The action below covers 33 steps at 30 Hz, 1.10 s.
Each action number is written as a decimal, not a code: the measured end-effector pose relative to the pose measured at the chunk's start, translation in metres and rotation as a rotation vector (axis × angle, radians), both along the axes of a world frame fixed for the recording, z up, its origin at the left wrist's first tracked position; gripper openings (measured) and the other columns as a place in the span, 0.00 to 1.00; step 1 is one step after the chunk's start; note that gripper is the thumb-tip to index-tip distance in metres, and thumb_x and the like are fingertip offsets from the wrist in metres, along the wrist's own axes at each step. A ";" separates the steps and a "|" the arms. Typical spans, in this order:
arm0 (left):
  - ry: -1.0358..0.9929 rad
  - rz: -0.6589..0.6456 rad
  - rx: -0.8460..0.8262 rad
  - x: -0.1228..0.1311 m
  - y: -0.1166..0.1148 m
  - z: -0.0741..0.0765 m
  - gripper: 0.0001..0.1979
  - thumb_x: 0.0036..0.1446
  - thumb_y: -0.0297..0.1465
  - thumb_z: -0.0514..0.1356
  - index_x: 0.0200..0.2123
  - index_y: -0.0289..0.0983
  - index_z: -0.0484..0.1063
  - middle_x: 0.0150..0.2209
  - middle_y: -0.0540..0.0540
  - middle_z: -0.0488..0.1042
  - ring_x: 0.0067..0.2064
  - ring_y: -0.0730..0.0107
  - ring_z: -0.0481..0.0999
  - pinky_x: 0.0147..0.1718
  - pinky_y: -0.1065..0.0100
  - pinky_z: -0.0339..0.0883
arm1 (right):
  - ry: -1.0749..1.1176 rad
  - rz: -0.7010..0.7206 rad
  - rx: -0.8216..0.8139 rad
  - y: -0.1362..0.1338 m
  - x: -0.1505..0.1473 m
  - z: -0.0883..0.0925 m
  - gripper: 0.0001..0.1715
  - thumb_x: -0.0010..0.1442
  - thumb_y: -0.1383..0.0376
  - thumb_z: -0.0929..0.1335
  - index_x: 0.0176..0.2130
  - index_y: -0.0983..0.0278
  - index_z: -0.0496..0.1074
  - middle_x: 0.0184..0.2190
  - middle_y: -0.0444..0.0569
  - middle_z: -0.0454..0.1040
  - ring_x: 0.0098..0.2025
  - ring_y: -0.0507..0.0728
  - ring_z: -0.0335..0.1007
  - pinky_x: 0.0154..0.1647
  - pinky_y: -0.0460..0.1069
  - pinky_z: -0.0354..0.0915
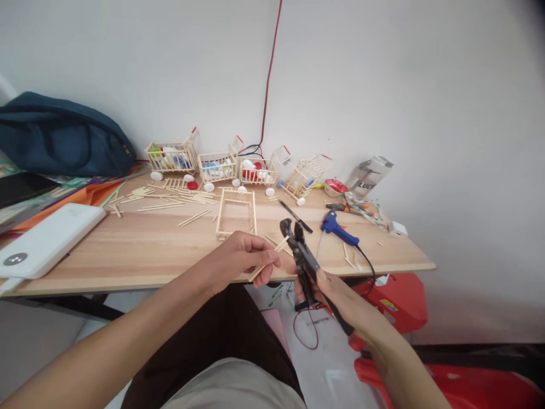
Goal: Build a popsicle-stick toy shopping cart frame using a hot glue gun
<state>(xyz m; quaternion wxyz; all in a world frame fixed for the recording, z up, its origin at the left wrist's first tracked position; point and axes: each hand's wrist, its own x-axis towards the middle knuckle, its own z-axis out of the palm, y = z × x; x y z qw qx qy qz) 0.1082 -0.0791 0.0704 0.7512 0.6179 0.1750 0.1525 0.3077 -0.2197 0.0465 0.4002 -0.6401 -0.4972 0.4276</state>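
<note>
My left hand (pixel 251 258) is closed, pinching thin wooden sticks (pixel 277 248) above the table's front edge. The tip of one stick reaches the head of a black hand cutter (pixel 303 255). My right hand (pixel 330 292) is wrapped round the cutter's handles, its jaws pointing up and away from me. Whether the jaws touch the stick I cannot tell. Just beyond my left hand, a rectangular frame of glued sticks (pixel 254 213) stands on the table. A black pen (pixel 294 216) lies behind the cutter, and a blue glue gun (pixel 338 228) rests to its right.
Several small stick-built carts (pixel 219 169) with white wheels line the wall. Loose sticks (pixel 170 196) are scattered on the wooden table (pixel 128 238). On the left are a white power bank (pixel 55 236) and a blue bag (pixel 63 136); a box (pixel 370 175) leans at the right.
</note>
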 end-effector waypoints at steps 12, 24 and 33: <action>0.053 -0.080 -0.040 0.016 -0.004 -0.009 0.15 0.56 0.39 0.63 0.29 0.31 0.75 0.16 0.48 0.71 0.16 0.81 0.62 0.17 0.74 0.44 | -0.118 0.153 -0.030 -0.019 0.006 0.004 0.40 0.62 0.36 0.56 0.40 0.65 0.74 0.34 0.51 0.73 0.37 0.58 0.67 0.40 0.51 0.63; 0.064 -0.153 -0.059 0.021 -0.003 -0.008 0.16 0.56 0.40 0.64 0.29 0.30 0.75 0.16 0.48 0.70 0.17 0.79 0.64 0.19 0.72 0.44 | -0.098 0.117 -0.016 -0.031 0.013 -0.004 0.37 0.63 0.39 0.58 0.50 0.65 0.73 0.34 0.50 0.74 0.37 0.58 0.69 0.39 0.51 0.65; 0.065 -0.193 -0.049 0.021 -0.003 -0.012 0.15 0.57 0.39 0.63 0.30 0.30 0.76 0.16 0.49 0.70 0.17 0.78 0.64 0.21 0.71 0.48 | -0.042 0.113 -0.012 -0.035 0.012 -0.009 0.39 0.61 0.37 0.59 0.47 0.65 0.75 0.30 0.50 0.73 0.32 0.56 0.68 0.35 0.50 0.66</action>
